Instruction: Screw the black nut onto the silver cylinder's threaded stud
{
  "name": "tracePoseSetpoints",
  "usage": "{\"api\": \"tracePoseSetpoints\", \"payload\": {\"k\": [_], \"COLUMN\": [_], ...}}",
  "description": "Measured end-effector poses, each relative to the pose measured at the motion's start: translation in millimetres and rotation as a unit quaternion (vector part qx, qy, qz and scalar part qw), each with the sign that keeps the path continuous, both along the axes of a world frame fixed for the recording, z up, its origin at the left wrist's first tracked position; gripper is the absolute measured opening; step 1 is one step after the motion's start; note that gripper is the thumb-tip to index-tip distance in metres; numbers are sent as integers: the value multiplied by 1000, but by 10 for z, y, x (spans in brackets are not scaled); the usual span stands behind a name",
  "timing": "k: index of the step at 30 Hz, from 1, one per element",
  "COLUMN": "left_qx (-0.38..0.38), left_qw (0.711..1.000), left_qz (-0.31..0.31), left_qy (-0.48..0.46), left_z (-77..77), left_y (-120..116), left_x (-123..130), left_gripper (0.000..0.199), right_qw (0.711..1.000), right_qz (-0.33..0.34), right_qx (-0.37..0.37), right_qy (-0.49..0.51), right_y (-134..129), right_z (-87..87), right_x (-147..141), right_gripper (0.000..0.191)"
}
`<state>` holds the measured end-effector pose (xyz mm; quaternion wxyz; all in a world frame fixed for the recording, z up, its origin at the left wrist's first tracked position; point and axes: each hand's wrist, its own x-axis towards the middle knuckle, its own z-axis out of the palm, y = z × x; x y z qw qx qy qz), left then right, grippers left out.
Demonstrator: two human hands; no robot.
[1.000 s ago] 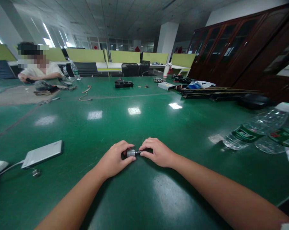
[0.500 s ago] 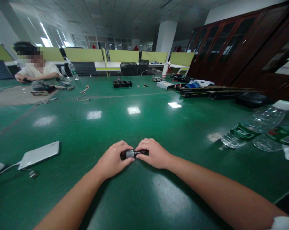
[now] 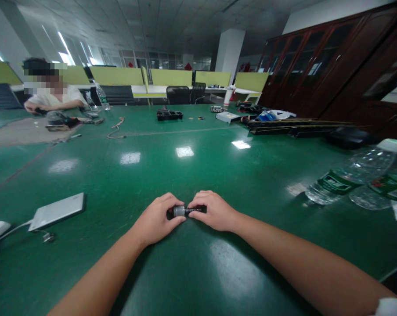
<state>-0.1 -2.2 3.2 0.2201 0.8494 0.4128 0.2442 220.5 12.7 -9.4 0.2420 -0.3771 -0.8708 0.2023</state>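
Silver cylinder (image 3: 179,211) sits in left grip (image 3: 157,220), dark shaft (image 3: 192,210) in right grip (image 3: 218,213).

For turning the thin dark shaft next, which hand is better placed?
Probably the right hand: its fingertips are at the thin dark shaft, while the left hand holds the silver cylinder.

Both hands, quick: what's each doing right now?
Left hand: closed on the silvery cylinder.
Right hand: fingertips at the thin dark shaft beside it; firm grip or light touch, can't tell.
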Motion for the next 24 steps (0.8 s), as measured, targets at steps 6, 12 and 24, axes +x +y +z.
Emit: {"api": "tracePoseSetpoints", "payload": {"k": [6,12,24], "left_qx": [-8,-19,-19], "left_qw": [1000,1000,1000], "left_qz": [-2,7,5], "left_qy": [-1,8,12], "left_z": [7,14,6], "left_y": [-2,-7,-8], "left_x": [-6,-4,-13], "left_gripper": [26,26,29], "right_qw": [1000,1000,1000], "right_qz": [4,8,7], "right_qx": [-4,2,-18], "right_qy": [9,11,12], "right_y": [2,9,-6], "right_z": [-11,-17,26], "right_x": [17,22,48], "right_gripper": [11,12,11]}}
